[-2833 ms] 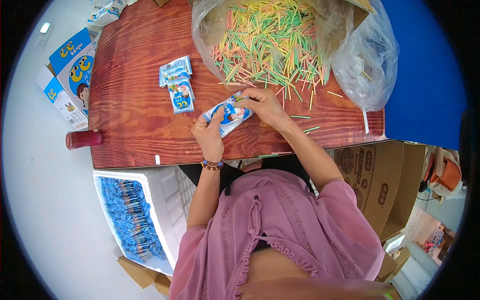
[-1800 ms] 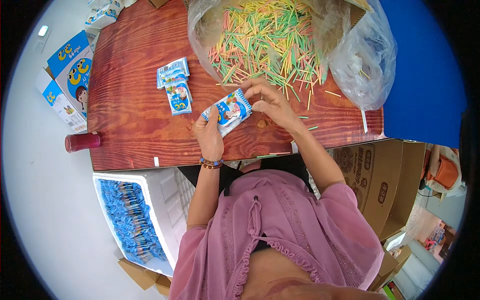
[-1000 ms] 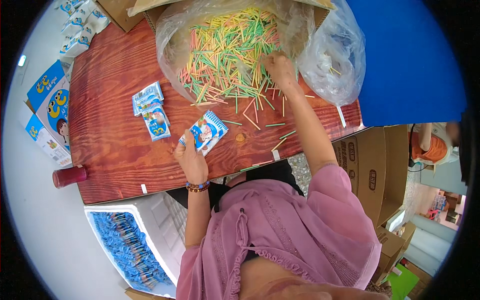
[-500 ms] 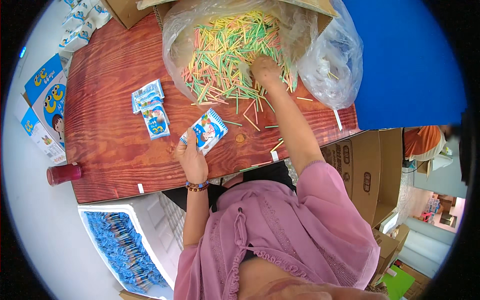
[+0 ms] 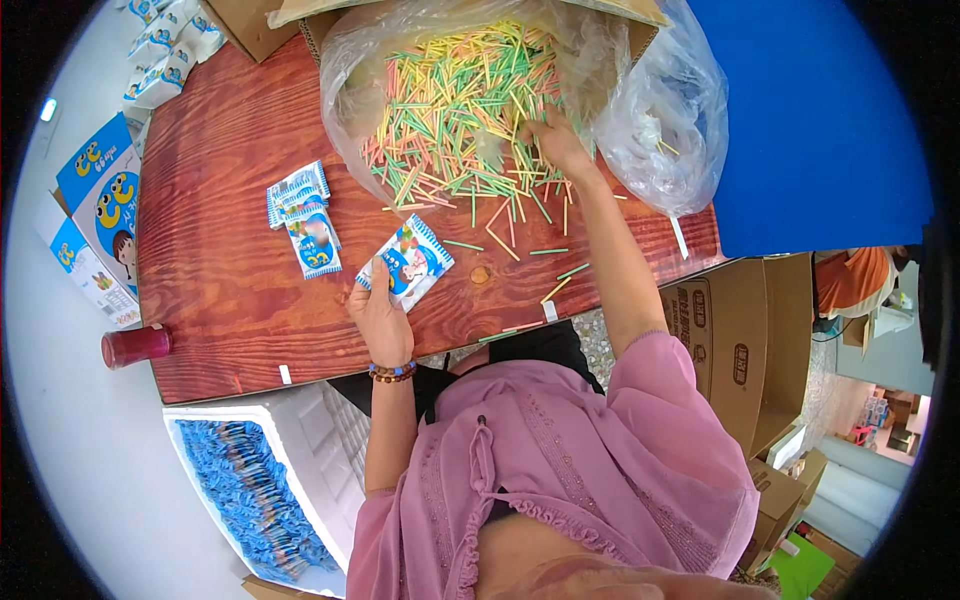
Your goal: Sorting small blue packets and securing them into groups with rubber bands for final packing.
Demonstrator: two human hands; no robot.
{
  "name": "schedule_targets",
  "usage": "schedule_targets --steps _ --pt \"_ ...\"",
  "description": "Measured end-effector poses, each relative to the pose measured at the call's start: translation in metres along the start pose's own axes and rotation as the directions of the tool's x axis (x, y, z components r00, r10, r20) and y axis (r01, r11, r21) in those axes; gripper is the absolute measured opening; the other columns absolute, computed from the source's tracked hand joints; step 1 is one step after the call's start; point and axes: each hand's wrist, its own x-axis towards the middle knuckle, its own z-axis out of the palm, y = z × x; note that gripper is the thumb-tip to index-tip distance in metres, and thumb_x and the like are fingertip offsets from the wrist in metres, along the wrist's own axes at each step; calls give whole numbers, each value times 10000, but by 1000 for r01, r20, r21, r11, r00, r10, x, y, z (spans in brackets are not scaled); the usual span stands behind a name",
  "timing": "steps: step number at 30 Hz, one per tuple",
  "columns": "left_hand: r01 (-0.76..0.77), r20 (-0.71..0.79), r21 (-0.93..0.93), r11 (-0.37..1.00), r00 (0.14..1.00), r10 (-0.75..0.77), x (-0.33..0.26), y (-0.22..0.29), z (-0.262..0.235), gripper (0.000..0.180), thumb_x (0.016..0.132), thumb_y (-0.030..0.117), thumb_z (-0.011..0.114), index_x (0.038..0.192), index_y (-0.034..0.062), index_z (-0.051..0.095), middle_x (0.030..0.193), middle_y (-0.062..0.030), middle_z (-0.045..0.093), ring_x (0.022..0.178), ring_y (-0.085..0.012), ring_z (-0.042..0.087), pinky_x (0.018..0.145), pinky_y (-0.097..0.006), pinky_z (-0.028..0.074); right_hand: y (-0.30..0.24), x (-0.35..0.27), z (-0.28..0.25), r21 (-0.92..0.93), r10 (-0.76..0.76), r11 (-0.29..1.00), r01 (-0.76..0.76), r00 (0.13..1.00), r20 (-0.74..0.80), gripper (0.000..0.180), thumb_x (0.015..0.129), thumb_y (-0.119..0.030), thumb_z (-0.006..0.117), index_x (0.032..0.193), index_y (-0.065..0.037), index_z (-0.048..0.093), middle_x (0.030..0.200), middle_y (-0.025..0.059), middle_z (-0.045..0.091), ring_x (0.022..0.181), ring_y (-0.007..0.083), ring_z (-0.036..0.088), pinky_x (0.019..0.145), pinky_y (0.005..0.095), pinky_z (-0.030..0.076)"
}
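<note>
My left hand [image 5: 380, 318] pinches a small blue-and-white packet [image 5: 416, 262] by its lower left corner, just above the table's near edge. My right hand [image 5: 556, 142] reaches into a big heap of thin pink, yellow and green sticks [image 5: 450, 110] at its right side. Its thumb stands apart from the other fingers, whose tips are partly lost among the sticks. The heap lies on a clear plastic bag [image 5: 352, 110] spilling from a cardboard box [image 5: 640, 40]. Several similar packets [image 5: 312, 240] overlap on the table, left of the held one.
Loose sticks [image 5: 500, 243] lie along the reddish wooden table [image 5: 220, 300]. A jar with red contents [image 5: 137, 346] is beyond its left edge, near printed cartons [image 5: 100, 200]. Below left, a white foam box [image 5: 270, 412] holds many blue packets. Cardboard boxes [image 5: 735, 340] stand at right.
My right hand has shifted a little to the right within the heap, and its thumb now shows. A few more sticks lie loose beside my right forearm. My left hand keeps its hold on the packet.
</note>
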Motion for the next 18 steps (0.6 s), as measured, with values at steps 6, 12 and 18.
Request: schedule_targets --steps 6,12,18 --pt "-22 -12 33 999 1000 23 1 0 -1 199 962 154 555 940 -20 649 881 -55 680 720 -105 654 637 -269 558 -1 0 -6 443 118 879 -175 981 154 350 846 -223 548 1037 69 569 1022 275 613 952 392 576 829 410 447" --pt "0 -50 -6 1000 999 -1 3 1 -5 196 961 149 554 942 -22 648 882 -54 680 716 -105 653 634 -270 559 -20 -19 13 -348 77 938 4 973 218 347 949 -203 442 1218 -7 539 1181 249 564 1098 365 565 944 444 449" --pt "-14 52 17 1000 999 13 2 -2 1 207 965 152 550 957 -28 651 892 -58 684 717 -96 650 620 -250 540 9 -11 36 -503 -98 849 161 984 149 324 894 -192 477 1051 79 560 1095 295 603 1026 398 602 863 440 496"
